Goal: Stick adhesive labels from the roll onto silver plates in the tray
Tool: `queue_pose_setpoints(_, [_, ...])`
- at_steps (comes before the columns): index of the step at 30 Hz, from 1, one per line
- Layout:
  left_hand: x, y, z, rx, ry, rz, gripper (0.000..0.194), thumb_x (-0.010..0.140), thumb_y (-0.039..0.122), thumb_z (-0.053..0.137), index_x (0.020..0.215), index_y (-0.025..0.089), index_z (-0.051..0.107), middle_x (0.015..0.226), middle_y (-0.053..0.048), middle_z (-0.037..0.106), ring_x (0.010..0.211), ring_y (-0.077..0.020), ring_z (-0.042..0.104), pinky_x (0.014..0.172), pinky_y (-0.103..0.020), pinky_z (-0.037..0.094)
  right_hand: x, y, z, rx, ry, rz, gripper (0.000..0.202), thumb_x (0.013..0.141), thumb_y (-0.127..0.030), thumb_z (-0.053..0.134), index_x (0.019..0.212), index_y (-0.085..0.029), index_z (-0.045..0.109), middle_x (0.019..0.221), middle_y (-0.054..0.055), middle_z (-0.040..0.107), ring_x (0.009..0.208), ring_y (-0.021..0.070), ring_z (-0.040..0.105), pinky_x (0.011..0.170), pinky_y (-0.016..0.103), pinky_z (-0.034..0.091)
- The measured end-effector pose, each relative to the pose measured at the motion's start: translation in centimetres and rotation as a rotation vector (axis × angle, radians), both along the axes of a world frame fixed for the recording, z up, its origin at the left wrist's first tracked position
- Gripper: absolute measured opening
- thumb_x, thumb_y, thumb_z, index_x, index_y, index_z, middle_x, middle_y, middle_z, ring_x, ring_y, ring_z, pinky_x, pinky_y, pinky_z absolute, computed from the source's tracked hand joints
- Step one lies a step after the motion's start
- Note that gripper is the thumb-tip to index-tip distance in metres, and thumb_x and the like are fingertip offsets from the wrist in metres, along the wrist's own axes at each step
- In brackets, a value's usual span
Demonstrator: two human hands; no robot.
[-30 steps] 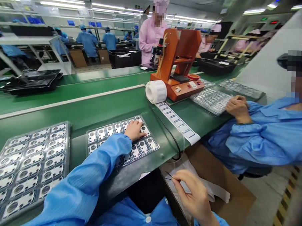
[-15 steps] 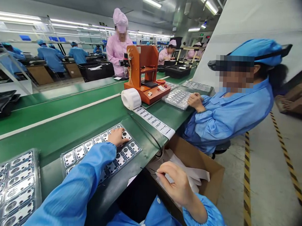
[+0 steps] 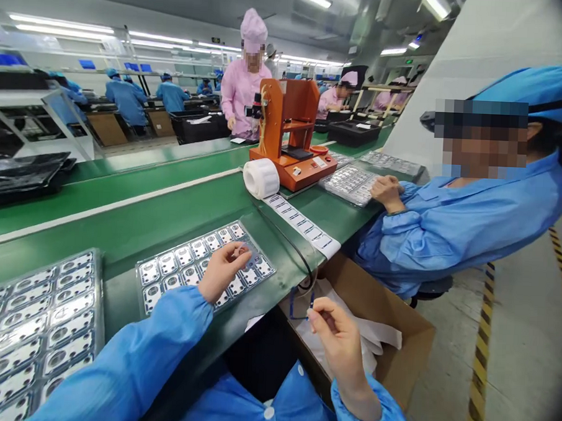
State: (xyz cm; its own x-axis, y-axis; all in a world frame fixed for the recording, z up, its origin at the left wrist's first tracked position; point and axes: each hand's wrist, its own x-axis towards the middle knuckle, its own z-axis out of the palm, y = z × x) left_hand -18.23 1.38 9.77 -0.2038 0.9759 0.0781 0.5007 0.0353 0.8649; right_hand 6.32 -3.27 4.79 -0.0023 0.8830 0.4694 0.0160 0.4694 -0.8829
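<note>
My left hand is closed in a pinch above the right part of a clear tray of white rectangular parts; what its fingertips hold is too small to make out. Over the open cardboard box, my right hand pinches a thin dark-blue rectangular frame by its right side. A second tray with similar parts lies at the lower left.
A label roll trails its strip towards the table edge beside an orange press. White strips fill the cardboard box. A person in blue sits at the right. A black cable crosses the green table.
My left hand has lifted off the tray and its fingers have come together. The blue frame now shows at my right hand, where only a thin dark line showed before. The view has shifted left.
</note>
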Motion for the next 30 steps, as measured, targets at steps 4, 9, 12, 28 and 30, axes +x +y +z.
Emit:
queue_pose_setpoints(4, [1.8,-8.0,0.8,-0.070,-0.573,0.018,0.033,0.080,0.049,0.070,0.090,0.018,0.064,0.082,-0.002,0.064,0.065,-0.0091,0.053,0.056,-0.020,0.044,-1.2,0.0,-1.3,-0.314,0.285,0.143,0.024,0.081,-0.043,0.075,0.085,-0.020,0.066,0.058,-0.005,0.055,0.046,0.0073,0.047,0.048,0.021,0.045])
queue_pose_setpoints(9, [4.5,-11.5,-1.8,-0.145,-0.810,0.116,0.042,0.081,0.056,0.067,0.093,0.018,0.056,0.074,-0.001,0.067,0.052,-0.0058,0.049,0.045,-0.017,0.031,-2.5,-0.1,-1.8,-0.455,0.286,0.225,0.028,0.076,-0.044,0.079,0.084,-0.020,0.066,0.057,-0.006,0.055,0.048,0.0067,0.046,0.049,0.021,0.042])
queue_pose_setpoints(12, [5.2,-11.0,-3.7,-0.209,-0.859,0.086,0.046,0.081,0.060,0.066,0.093,0.017,0.054,0.073,-0.002,0.067,0.050,-0.0063,0.051,0.041,-0.017,0.027,-2.6,-0.5,-2.3,-0.434,0.139,0.172,0.029,0.078,-0.045,0.077,0.085,-0.020,0.067,0.059,-0.004,0.056,0.051,0.0086,0.049,0.049,0.022,0.043])
queue_pose_setpoints(28, [4.5,-10.5,-6.4,-0.209,-0.899,-0.062,0.058,0.089,0.057,0.059,0.122,0.009,0.059,0.088,-0.008,0.067,0.069,-0.0116,0.062,0.054,-0.020,0.043,-4.1,-2.0,-2.9,-0.384,-0.178,0.136,0.018,0.083,-0.039,0.074,0.085,-0.022,0.070,0.075,0.000,0.065,0.063,0.0131,0.059,0.057,0.025,0.050])
queue_pose_setpoints(30, [4.5,-10.4,-6.4,-0.207,-0.882,-0.078,0.057,0.090,0.055,0.057,0.123,0.009,0.059,0.083,-0.007,0.066,0.068,-0.0111,0.061,0.055,-0.020,0.043,-4.2,-2.1,-2.6,-0.345,-0.217,0.158,0.014,0.085,-0.036,0.072,0.084,-0.022,0.070,0.077,0.000,0.066,0.067,0.0137,0.061,0.060,0.025,0.052])
